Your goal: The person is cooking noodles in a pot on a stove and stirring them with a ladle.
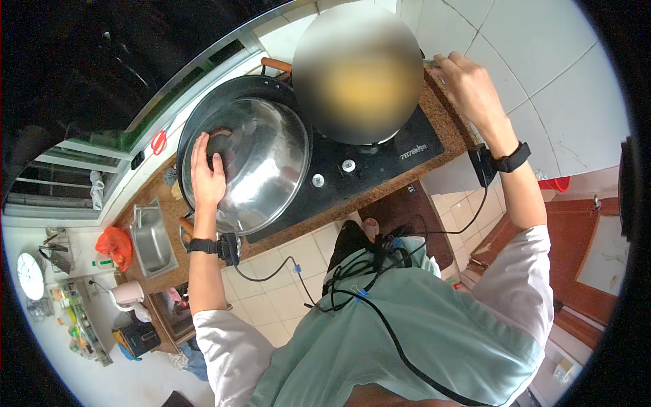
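Note:
My left hand [206,178] lies over a shiny domed metal lid [268,163], fingers stretched out beside its dark knob [220,141]. The lid sits in a large black wok [193,112] with wooden handles, on the left of a black gas cooktop [288,217]. At the far right, my right hand [468,85] has its fingers curled down at the counter's end, by the edge of a round blurred patch. What those fingers hold is too hidden to name. Something yellow [359,85] shows inside the blurred patch, above the right burner.
A steel sink [152,237] and an orange-red plastic bag [114,247] are at the left. Two knobs, one a white-topped knob [348,165], line the cooktop's front. Black cables [366,271] hang across my front. A tiled wall [536,61] bounds the right side.

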Demonstrator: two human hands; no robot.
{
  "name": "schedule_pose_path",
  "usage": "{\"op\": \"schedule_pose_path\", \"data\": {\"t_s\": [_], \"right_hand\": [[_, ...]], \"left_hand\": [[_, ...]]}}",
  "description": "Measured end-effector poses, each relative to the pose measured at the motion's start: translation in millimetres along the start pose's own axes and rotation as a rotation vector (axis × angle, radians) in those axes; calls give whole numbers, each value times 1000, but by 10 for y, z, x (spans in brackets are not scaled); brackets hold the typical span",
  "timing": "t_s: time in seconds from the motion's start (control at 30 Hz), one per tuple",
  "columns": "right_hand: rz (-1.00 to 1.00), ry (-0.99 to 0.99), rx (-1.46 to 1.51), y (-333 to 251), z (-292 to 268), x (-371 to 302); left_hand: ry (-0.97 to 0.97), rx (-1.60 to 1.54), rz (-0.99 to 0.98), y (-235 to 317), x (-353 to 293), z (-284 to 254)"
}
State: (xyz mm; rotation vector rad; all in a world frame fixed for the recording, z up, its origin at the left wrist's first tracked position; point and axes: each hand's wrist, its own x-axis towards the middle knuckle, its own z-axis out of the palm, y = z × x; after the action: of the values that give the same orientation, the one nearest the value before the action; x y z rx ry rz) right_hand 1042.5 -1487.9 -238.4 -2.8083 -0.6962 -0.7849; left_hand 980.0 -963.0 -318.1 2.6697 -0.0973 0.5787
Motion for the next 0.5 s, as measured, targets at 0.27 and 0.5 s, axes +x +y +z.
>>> {"op": "schedule_pose_path", "data": {"t_s": [0.27, 0.5], "right_hand": [[-1, -186, 55, -24, 515, 58], [22, -187, 152, -162, 343, -29]], "left_hand": [[-10, -2, 11, -41, 20, 25], [-13, -16, 9, -32, 10, 24]]}}
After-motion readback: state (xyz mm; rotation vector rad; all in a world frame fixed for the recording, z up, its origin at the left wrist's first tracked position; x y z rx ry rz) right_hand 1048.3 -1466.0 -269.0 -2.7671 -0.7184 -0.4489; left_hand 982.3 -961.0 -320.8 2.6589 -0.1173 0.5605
